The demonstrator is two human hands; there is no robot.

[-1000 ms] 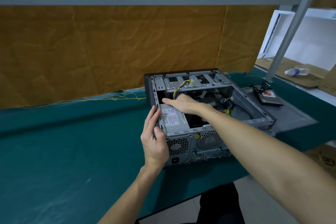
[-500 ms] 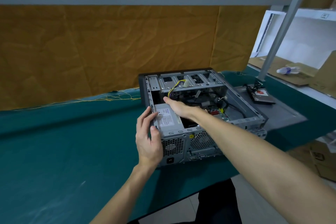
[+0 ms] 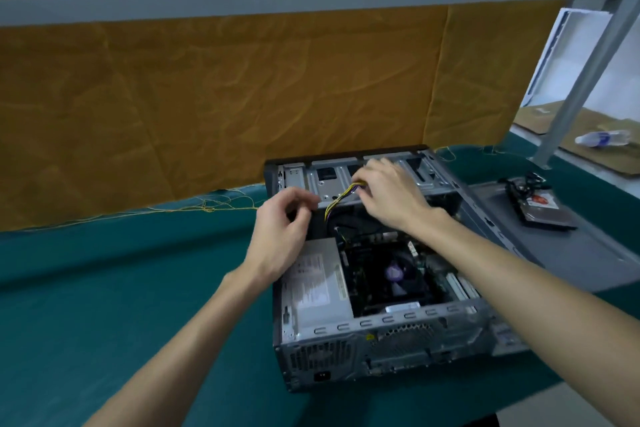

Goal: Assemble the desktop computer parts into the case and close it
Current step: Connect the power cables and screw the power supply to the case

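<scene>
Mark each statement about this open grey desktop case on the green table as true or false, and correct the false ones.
1. The right hand holds the yellow-and-black cable bundle over the drive bay. True.
2. The silver power supply box sits inside the open grey metal computer case. True.
3. The flat grey side panel is fitted on the case. False: it lies on the green-covered table to the case's right.
4. The hard drive is mounted in the case. False: it rests on the side panel.
5. The left hand lies flat on the power supply. False: its fingers are curled, above the case's left edge.
</scene>
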